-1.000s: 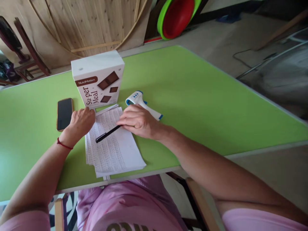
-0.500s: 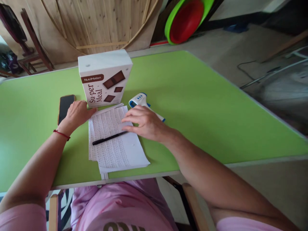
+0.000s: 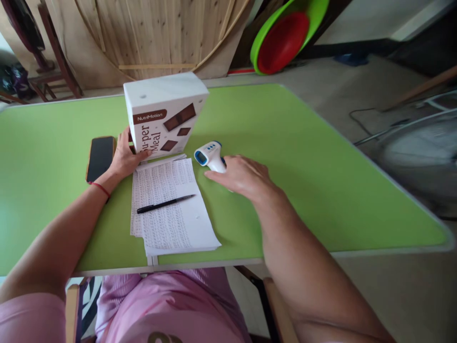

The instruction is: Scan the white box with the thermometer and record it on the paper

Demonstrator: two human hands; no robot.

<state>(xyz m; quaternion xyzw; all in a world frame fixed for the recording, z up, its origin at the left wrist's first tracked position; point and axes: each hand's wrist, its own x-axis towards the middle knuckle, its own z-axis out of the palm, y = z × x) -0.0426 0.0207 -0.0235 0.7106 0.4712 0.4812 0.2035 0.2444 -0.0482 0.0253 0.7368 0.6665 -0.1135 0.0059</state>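
Observation:
A white "Su-per Meal" box (image 3: 167,112) stands upright on the green table (image 3: 303,157). My left hand (image 3: 124,155) rests against its lower left corner, fingers curled around the edge. In front of it lies a stack of handwritten papers (image 3: 171,209) with a black pen (image 3: 164,204) lying loose across them. A white and blue infrared thermometer (image 3: 210,156) lies right of the papers; my right hand (image 3: 246,176) lies flat over its handle, fingers spread.
A dark phone (image 3: 101,157) lies face up left of my left hand. The papers overhang the table's near edge. Behind the table are wooden boards (image 3: 153,33), a chair (image 3: 53,57) and stacked red and green basins (image 3: 282,38).
My right hand let go of the pen, which now lies on the papers, and moved right onto the thermometer. My left hand slid forward from the papers to the box's corner.

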